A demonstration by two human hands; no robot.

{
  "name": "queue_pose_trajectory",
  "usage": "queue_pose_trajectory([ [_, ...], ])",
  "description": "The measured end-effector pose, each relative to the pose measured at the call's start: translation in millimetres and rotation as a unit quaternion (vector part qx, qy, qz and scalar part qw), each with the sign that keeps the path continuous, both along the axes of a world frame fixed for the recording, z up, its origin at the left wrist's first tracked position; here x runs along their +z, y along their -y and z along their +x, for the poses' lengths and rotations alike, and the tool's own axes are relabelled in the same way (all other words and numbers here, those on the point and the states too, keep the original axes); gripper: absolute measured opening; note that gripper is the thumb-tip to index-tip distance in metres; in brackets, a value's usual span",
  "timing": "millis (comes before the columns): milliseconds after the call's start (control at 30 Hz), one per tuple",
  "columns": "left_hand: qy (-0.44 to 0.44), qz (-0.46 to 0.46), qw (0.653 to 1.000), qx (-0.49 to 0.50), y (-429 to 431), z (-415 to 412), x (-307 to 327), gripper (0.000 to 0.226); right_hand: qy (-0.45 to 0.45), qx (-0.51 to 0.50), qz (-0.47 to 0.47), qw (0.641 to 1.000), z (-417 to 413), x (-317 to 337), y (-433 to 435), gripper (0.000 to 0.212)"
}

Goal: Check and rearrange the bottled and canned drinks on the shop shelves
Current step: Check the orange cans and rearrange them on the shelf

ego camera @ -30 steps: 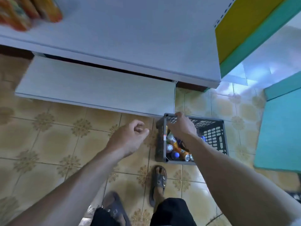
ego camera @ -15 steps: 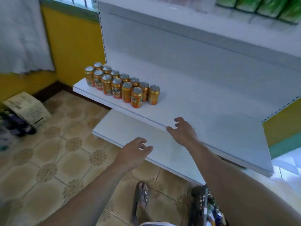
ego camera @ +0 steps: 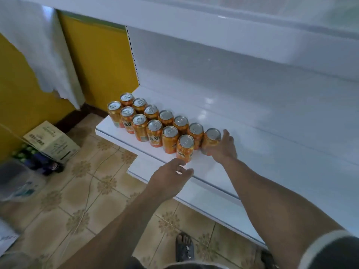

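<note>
Several orange drink cans (ego camera: 154, 133) stand in two rows at the left end of a white shelf (ego camera: 262, 140). My right hand (ego camera: 223, 149) grips the rightmost orange can (ego camera: 211, 139) from its right side, thumb up beside the lid. The left hand (ego camera: 171, 176) hovers over the shelf's front edge with relaxed fingers holding nothing, just below the frontmost can (ego camera: 185, 148). Whether its fingertips touch that can is unclear.
A lower white shelf (ego camera: 206, 197) juts out under the cans. On the tiled floor at left lie a cardboard box (ego camera: 50, 140), green-capped bottles (ego camera: 25, 152) and a clear plastic container (ego camera: 17, 183). An upper shelf (ego camera: 252, 35) overhangs. My sandalled foot (ego camera: 184, 247) stands below.
My view swung up from the floor crate to the shelf. My right hand left the crate, crossed the shelf edge and took hold of the rightmost can. My left hand moved up toward the front can.
</note>
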State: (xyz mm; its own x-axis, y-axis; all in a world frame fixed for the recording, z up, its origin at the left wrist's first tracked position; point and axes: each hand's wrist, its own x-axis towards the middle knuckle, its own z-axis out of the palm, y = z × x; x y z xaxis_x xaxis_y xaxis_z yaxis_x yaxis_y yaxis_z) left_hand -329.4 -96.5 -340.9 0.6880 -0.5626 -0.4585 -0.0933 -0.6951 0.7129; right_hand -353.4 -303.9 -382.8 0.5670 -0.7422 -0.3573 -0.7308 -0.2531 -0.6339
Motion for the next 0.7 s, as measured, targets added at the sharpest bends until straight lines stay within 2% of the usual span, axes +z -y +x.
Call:
queue_pose_trajectory([
  [100,-0.009,0.008,1.0,-0.014,5.1,14.8,-9.3,0.04,0.006,-0.01,0.025,1.0,16.9,-17.9,3.9,0.106],
  [233,-0.042,-0.004,0.998,-0.045,8.4,29.1,-14.9,0.038,0.043,-0.055,-0.001,0.998,19.6,-23.9,5.2,0.07],
  [367,-0.026,-0.003,0.993,-0.113,5.9,39.1,-9.0,0.042,0.082,-0.077,-0.016,0.994,-7.5,-11.4,-16.7,0.057],
  [533,-0.039,-0.074,0.983,-0.164,-5.1,50.3,-1.7,0.048,0.155,-0.101,-0.055,0.981,-42.9,30.0,-68.6,0.06],
  [700,0.022,-0.201,0.96,-0.195,-16.1,53.2,7.2,0.084,0.211,-0.073,-0.125,0.967,-60.3,83.8,-122.4,0.067],
])
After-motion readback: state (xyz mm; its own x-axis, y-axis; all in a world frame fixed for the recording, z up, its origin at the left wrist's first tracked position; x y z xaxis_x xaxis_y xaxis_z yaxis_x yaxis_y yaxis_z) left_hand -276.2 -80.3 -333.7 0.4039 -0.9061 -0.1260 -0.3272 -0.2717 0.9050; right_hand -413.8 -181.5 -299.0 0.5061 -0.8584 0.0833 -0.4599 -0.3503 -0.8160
